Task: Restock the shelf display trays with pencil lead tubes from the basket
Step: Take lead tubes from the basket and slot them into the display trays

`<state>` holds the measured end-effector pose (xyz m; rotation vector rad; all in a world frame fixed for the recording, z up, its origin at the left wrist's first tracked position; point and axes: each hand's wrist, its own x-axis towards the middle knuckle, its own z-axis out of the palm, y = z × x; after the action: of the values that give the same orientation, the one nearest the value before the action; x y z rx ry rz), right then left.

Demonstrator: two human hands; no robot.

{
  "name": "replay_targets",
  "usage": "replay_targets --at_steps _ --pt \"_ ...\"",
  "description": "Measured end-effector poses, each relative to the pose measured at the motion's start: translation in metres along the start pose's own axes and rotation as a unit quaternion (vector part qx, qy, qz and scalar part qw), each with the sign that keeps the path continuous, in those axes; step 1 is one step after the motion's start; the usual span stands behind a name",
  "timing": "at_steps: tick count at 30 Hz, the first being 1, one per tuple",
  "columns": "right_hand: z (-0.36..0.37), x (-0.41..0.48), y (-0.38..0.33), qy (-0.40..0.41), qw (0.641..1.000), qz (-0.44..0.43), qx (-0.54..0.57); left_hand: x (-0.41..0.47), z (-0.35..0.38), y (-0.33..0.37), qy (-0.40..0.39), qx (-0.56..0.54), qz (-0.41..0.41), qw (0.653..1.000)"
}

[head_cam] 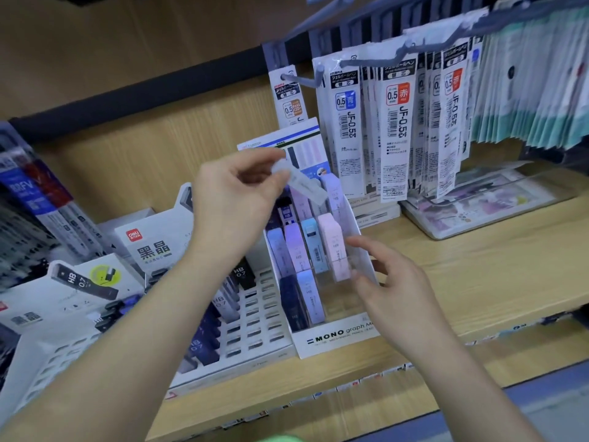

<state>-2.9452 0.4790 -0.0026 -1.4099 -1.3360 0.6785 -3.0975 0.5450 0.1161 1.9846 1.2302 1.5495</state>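
Left hand (236, 202): centre of frame, raised above the display tray; thumb and fingers pinch one end of a lead tube.
Lead tube (301, 180): pale, translucent, tilted down to the right, held over the tray's back rows.
Right hand (392, 282): right of centre, fingers loosely spread and holding nothing; fingertips are just beside the tray's right side, though contact cannot be told.
Display tray (334, 338): white, stepped, front label "MONO graph", standing on the wooden shelf (478, 282).
Stocked tubes (296, 250): upright rows in blue, lilac and navy; a pink tube (334, 250) is nearest the right hand.
Slotted tray (255, 317): white, left of the display tray, with dark tubes marked HB 0.7.
Refill packs (395, 122): hanging on hooks, upper right.
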Motion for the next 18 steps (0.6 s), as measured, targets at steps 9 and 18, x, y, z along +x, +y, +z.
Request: replay_targets --at_steps 9,18 --pt "0.000 0.006 0.002 0.024 0.999 -0.007 0.025 0.027 0.019 -0.021 -0.111 0.178 0.023 0.978" --pt "0.003 0.011 -0.003 0.038 0.999 -0.023 0.016 0.033 0.029 -0.024 -0.117 0.239 0.076 0.961"
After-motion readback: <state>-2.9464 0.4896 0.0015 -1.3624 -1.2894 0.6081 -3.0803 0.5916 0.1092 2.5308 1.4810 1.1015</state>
